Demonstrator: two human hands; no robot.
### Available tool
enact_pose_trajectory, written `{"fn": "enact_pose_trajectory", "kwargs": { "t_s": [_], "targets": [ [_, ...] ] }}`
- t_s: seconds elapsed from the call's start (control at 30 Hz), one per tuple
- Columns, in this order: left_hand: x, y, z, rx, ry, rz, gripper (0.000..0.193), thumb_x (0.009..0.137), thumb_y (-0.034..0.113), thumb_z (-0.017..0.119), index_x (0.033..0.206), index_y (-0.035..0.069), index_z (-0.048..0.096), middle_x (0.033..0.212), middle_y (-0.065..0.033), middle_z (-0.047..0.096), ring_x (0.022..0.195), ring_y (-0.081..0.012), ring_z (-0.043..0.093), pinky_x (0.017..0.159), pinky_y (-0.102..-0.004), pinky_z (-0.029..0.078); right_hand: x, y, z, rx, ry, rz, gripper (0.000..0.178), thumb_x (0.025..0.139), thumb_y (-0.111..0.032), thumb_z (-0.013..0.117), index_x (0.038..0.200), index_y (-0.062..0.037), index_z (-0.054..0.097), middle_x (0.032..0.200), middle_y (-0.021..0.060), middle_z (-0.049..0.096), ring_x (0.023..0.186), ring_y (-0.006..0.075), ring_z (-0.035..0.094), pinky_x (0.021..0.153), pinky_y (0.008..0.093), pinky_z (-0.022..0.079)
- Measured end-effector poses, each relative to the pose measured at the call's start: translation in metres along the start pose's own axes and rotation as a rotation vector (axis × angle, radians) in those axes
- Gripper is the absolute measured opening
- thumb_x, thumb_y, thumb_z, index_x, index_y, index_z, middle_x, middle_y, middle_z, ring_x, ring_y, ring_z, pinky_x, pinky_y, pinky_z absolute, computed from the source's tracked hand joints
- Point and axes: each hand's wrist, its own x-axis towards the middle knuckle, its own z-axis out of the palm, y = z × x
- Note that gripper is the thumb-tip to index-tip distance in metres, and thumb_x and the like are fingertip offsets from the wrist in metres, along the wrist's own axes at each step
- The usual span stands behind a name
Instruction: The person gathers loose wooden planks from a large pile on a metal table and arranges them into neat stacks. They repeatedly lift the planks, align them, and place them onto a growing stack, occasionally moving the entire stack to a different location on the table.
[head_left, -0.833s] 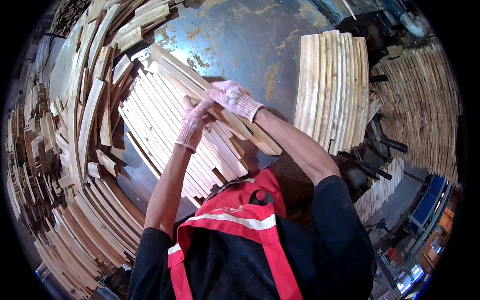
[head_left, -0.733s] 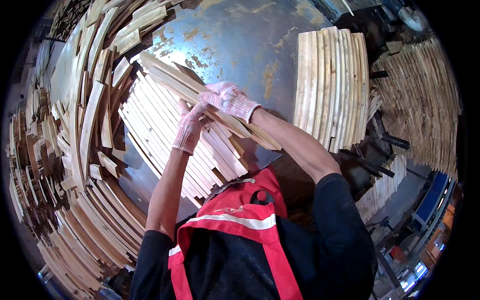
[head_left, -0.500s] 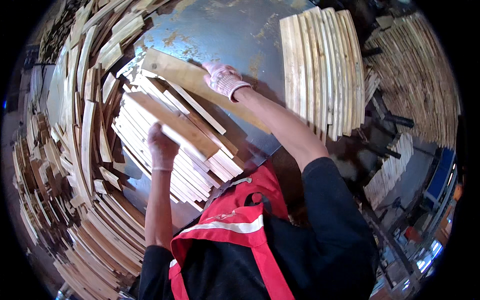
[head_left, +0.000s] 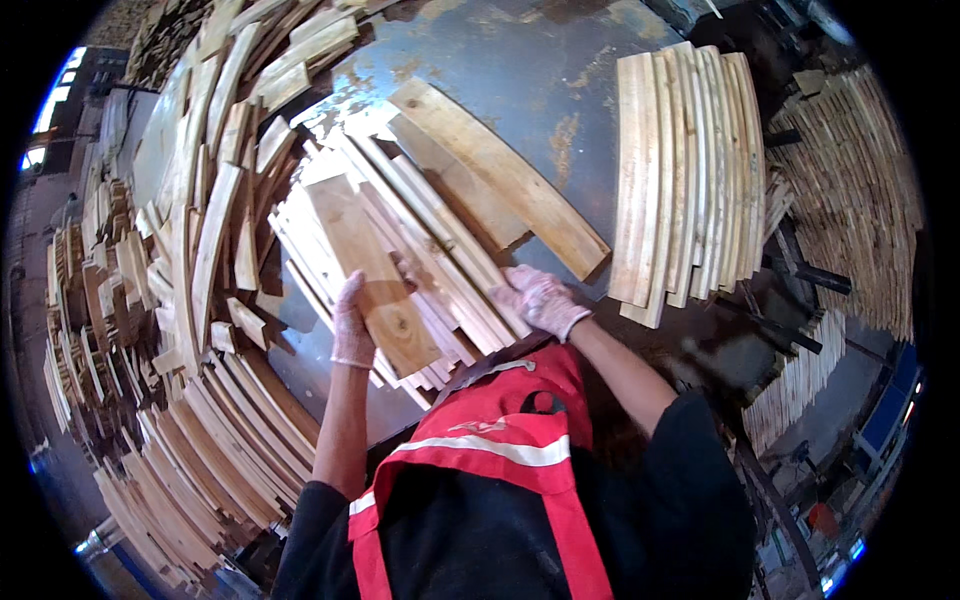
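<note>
My gloved left hand grips the left edge of a flat wooden board. This board has a dark knot near its near end and is held over a stack of pale wooden strips. At the stack's near right corner, my gloved right hand has its fingers curled on the near end of a wooden strip; its fingertips are partly hidden. Just right of the stack, a broad wooden board lies slanted on the metal table, partly over another board.
A neat row of boards stands on the table's right side. Loose wood pieces heap up on the left, with more strips at the lower left. Further right are a large wood stack and dark metal bars.
My right hand has let go of the broad board, now lying on the table, and come back to the stack's near corner. The left hand's board has turned to show its broad face.
</note>
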Motion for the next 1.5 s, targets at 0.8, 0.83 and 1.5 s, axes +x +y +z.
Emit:
{"fn": "enact_pose_trajectory", "kwargs": {
  "t_s": [0.8,0.83,1.5],
  "targets": [
    [0.023,-0.051,0.014,-0.230,-0.241,-0.117,0.022,0.083,0.014,0.077,0.100,0.003,0.069,0.100,-0.0102,0.071,0.097,-0.0286,0.070,0.092,-0.0451,0.060,-0.009,-0.046,-0.036,0.353,0.301,-0.036,0.034,0.100,-0.019,0.066,0.126,0.0035,0.067,0.119,0.0137,0.073,0.106,0.0201,0.070,0.092,0.0310,0.056],
    [0.021,-0.050,0.011,-0.237,-0.233,-0.105,0.022,0.084,0.014,0.077,0.101,0.003,0.069,0.101,-0.0105,0.071,0.096,-0.0287,0.070,0.091,-0.0449,0.060,-0.008,-0.058,-0.041,0.425,0.220,0.017,0.037,0.100,-0.021,0.067,0.128,0.0029,0.066,0.121,0.0163,0.072,0.110,0.0245,0.069,0.095,0.0331,0.055],
    [0.028,-0.025,0.043,-0.204,-0.338,-0.187,0.034,0.085,0.016,0.078,0.113,-0.001,0.069,0.108,-0.0158,0.073,0.093,-0.0275,0.072,0.089,-0.0420,0.060,-0.001,-0.101,-0.057,0.380,0.184,-0.032,0.091,0.091,-0.050,0.073,0.155,0.0029,0.035,0.146,0.0291,0.053,0.133,0.0338,0.057,0.106,0.0412,0.049]
  ]
}}
